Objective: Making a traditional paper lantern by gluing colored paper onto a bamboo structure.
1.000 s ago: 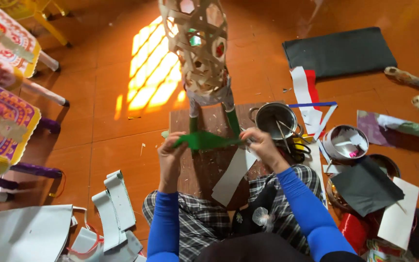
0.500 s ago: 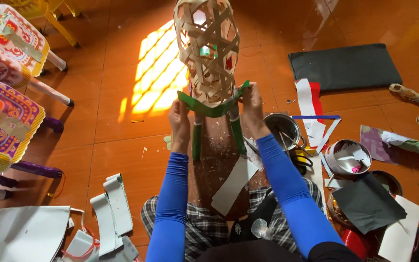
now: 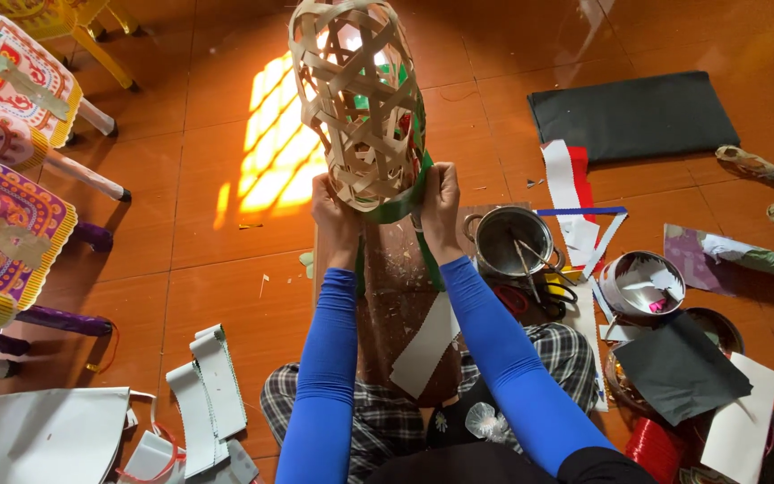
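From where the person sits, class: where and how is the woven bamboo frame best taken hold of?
Probably at its lower rim, one hand from each side. The woven bamboo frame is an open, light-looking lattice standing on end, and the left hand and right hand already grip it there, by the green strip.

— What's the floor like?
— Glossy reddish-brown tiled floor (image 3: 190, 215), with a bright patch of sunlight (image 3: 275, 143) falling through a lattice.
— Any furniture?
— Colourful patterned stools with purple legs (image 3: 11, 242) at the left edge.
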